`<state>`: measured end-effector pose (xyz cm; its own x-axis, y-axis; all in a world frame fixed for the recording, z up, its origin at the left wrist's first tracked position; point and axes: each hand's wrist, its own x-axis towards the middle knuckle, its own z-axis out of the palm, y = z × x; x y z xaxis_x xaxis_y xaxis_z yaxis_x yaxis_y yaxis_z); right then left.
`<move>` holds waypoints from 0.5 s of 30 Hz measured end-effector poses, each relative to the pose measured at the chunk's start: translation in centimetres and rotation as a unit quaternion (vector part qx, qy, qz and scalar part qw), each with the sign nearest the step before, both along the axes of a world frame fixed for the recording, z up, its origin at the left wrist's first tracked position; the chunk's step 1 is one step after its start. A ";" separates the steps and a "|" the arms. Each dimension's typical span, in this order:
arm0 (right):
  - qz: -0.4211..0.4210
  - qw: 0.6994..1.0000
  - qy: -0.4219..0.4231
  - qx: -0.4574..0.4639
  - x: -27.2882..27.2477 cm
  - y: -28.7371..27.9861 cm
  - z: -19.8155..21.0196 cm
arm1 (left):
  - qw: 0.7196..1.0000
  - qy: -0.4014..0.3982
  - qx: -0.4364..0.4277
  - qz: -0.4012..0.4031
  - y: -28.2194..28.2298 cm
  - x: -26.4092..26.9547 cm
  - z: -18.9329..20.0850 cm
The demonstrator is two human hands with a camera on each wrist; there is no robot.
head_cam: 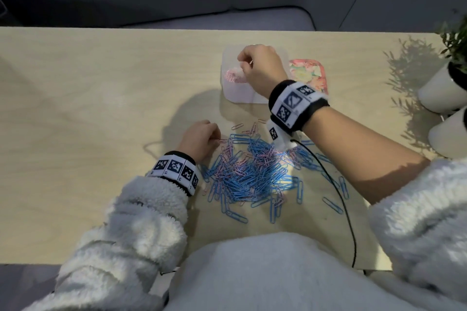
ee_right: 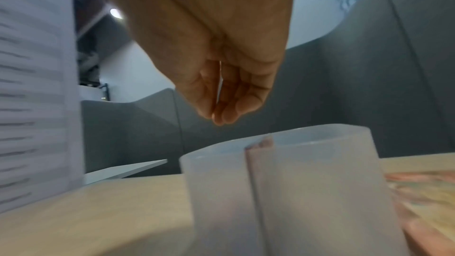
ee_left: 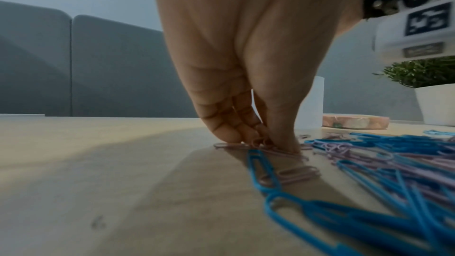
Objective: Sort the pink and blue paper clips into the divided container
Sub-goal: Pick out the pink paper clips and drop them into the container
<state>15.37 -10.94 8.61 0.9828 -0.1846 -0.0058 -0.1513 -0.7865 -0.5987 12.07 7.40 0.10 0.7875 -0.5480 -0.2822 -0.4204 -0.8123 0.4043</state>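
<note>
A heap of blue and pink paper clips (head_cam: 252, 169) lies mid-table. Behind it stands the translucent divided container (head_cam: 233, 94), with pink clips (head_cam: 233, 77) in its left compartment. My right hand (head_cam: 246, 62) hovers over that container, fingertips drawn together on a thin pink clip that shows only in the head view. In the right wrist view, its fingers (ee_right: 229, 112) point down above the container (ee_right: 295, 182) and its divider. My left hand (head_cam: 216, 135) is at the heap's left edge. There its fingertips (ee_left: 234, 135) pinch pink clips (ee_left: 258, 144) against the table.
A floral lid (head_cam: 309, 73) lies right of the container. Two white plant pots (head_cam: 442, 91) stand at the right table edge. A black cable (head_cam: 341, 199) runs from my right wrist across the clips to the near edge. Bare wood (head_cam: 88, 96) spreads to the left.
</note>
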 end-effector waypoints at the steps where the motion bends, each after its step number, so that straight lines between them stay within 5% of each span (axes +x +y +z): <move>1: 0.017 1.000 -0.015 0.003 -1.1 0.6 -0.3 | 1.000 0.000 0.001 -0.002 0.0 0.0 -0.1; 7: 0.126 0.973 0.191 -0.034 -7.3 3.2 -5.8 | 1.000 -0.014 -0.002 -0.011 -0.1 -0.1 -0.2; 15: 0.217 0.957 0.174 -0.086 -8.3 4.8 -7.5 | 1.000 0.007 0.007 0.008 -0.2 -0.2 -0.3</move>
